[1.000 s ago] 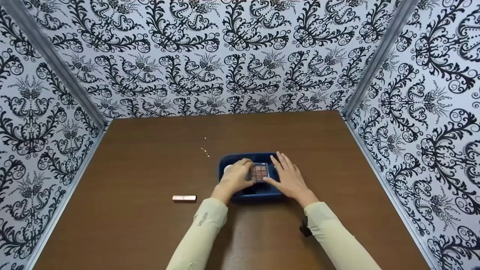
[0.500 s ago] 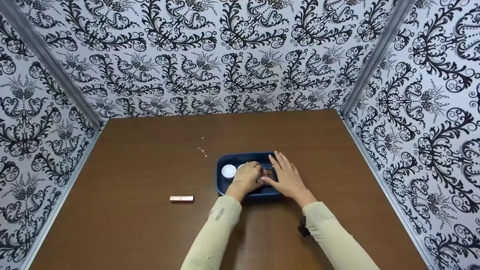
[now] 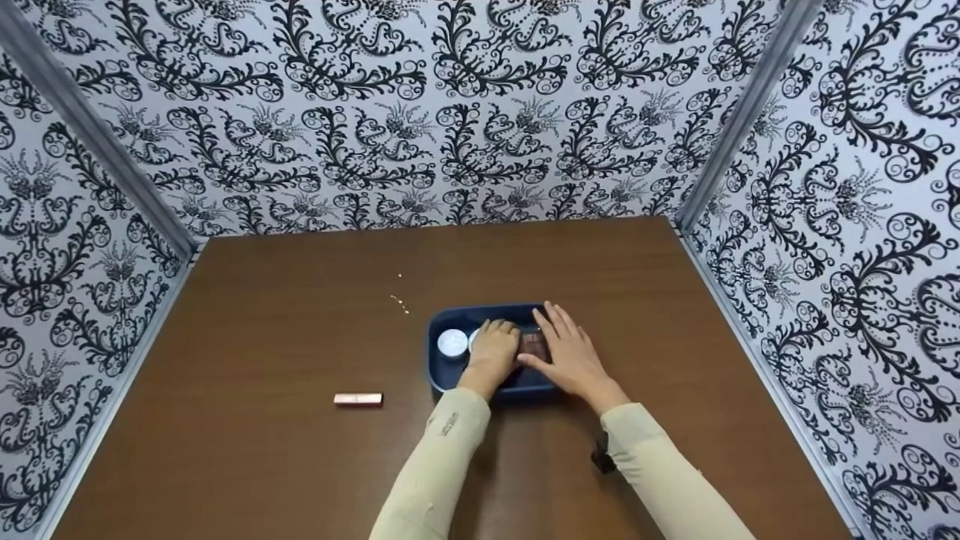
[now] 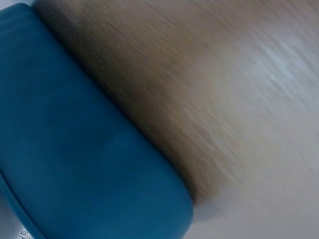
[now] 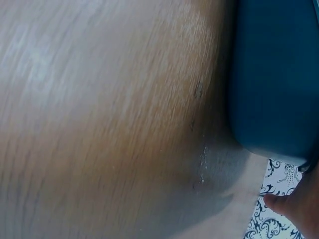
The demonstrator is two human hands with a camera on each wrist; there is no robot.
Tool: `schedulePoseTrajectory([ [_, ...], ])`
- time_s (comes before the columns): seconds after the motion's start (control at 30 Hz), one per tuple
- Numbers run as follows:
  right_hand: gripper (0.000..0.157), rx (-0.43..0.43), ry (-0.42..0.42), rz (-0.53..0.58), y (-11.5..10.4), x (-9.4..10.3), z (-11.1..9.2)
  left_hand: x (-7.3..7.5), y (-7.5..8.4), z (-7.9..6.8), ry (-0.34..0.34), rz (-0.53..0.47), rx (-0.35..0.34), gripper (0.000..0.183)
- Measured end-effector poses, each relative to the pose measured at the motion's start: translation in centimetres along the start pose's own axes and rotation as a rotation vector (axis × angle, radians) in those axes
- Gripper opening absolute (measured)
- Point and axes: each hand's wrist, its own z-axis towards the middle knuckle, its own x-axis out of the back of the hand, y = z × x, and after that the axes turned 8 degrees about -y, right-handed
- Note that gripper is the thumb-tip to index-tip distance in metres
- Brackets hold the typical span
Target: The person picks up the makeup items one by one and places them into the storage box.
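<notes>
An eyeshadow palette [image 3: 533,346] with brown pans lies low inside a blue tray [image 3: 448,380], right of its middle. My left hand [image 3: 495,351] reaches over the near rim and holds the palette by its left side; the thumb is hidden. At the tray's right end, my right hand [image 3: 576,361] has its fingers stretched out along the rim, its thumb pointing in toward the palette. Two round white lids show in the tray: the left lid [image 3: 452,343] is in full view, the other partly covered by my left hand.
A small pink-gold tube [image 3: 358,400] lies on the brown table [image 3: 285,322] left of the tray. Tiny pale specks [image 3: 403,304] dot the table behind it. Patterned walls [image 3: 420,135] close in the back and sides. The left wrist view shows the tray's outer wall [image 4: 89,144].
My left hand has moved right and down with the palette, bringing it lower into the tray and uncovering the left white lid. My right hand stays at the tray's right end.
</notes>
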Motion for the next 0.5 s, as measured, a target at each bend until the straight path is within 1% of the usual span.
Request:
schedulePoseTrajectory([
  [0.13,0.089,0.000,-0.005,0.000,-0.1,-0.1,0.0,-0.1,-0.1,-0.1,-0.015,0.010,0.031,0.052],
  [0.27,0.089,0.004,-0.009,0.002,0.0,-0.3,0.0,0.2,-0.4,-0.7,0.001,-0.006,0.024,0.053],
  [0.33,0.089,0.004,-0.014,0.001,0.1,-0.3,0.1,0.6,-0.7,-0.8,0.024,-0.039,0.015,0.048],
  [0.5,0.088,0.008,-0.007,0.010,0.2,-0.1,0.1,2.2,-1.8,-1.2,0.024,-0.115,0.013,0.045],
])
